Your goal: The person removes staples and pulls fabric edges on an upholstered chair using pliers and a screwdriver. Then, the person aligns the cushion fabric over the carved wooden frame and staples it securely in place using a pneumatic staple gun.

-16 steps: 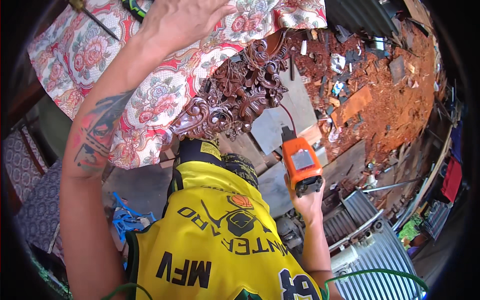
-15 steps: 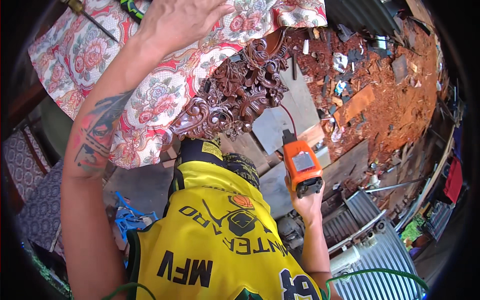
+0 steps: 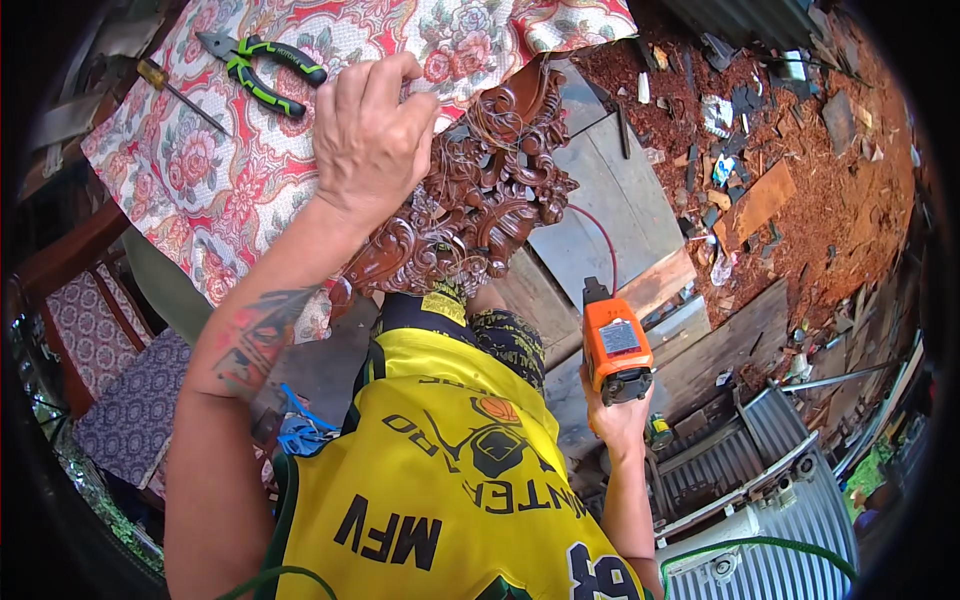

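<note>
My left hand (image 3: 375,135) rests over floral red-and-white fabric (image 3: 240,190), beside a carved dark-brown wooden frame piece (image 3: 470,200). Its fingers are curled downward, and whatever lies under them is hidden. Low on the right, my right hand (image 3: 618,425) is wrapped around an orange staple gun (image 3: 615,335) with a black nose and a label. A red hose (image 3: 610,240) shows just behind the tool. Black-and-green pliers (image 3: 262,75) lie on the fabric next to my left hand, jaws toward the upper left. Left of them lies a screwdriver (image 3: 180,92) with a yellowish handle.
Reddish debris and scraps (image 3: 720,170) cover the ground at upper right. Grey boards (image 3: 610,190) lie beyond the carved wood. Corrugated metal (image 3: 770,530) is at lower right, a patterned cushioned chair (image 3: 110,350) at left, and a blue object (image 3: 300,430) near my left elbow.
My left hand has come back toward me, its fingers now more curled, bringing the pliers into fuller view. My right hand still holds the staple gun. The whole view has shifted slightly.
</note>
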`<state>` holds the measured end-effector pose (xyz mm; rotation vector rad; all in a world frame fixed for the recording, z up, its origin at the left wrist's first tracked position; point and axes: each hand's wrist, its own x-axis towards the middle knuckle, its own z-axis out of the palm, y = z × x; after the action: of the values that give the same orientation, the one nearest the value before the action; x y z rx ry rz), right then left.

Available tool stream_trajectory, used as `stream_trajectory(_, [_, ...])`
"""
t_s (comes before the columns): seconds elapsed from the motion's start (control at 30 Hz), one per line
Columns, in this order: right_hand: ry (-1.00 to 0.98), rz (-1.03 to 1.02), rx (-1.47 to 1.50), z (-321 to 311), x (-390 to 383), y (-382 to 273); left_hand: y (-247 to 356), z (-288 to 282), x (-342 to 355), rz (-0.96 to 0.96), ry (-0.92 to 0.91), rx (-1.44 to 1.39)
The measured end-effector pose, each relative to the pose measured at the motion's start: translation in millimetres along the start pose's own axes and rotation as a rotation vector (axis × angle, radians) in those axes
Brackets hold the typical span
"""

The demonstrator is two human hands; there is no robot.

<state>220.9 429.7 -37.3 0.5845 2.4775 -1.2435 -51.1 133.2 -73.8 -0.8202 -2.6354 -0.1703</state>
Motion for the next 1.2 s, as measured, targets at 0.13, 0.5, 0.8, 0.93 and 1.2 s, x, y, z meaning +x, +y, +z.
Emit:
stream_trajectory(0.13, [0.005, 0.016, -0.045, -1, -3, 10, 14, 15, -7, -0.124, 0.060, 0.136])
stream_trajectory(0.5, [0.115, -0.052, 0.045, 11, -5, -6, 28, 40, -10, -0.185, 0.059, 0.227])
stream_trajectory(0.8, [0.091, -0.167, -0.103, 16, -15, -4, 26, 28, -11, -0.188, 0.020, 0.156])
stream_trajectory(0.93, [-0.061, -0.027, -0.087, 9, -19, -6, 50, -7, -22, -0.271, -0.021, -0.042])
stream_trajectory(1.2, [-0.082, -0.514, -0.016, 28, 19, -107, 77, -116, -74, -1.200, -0.771, -1.966])
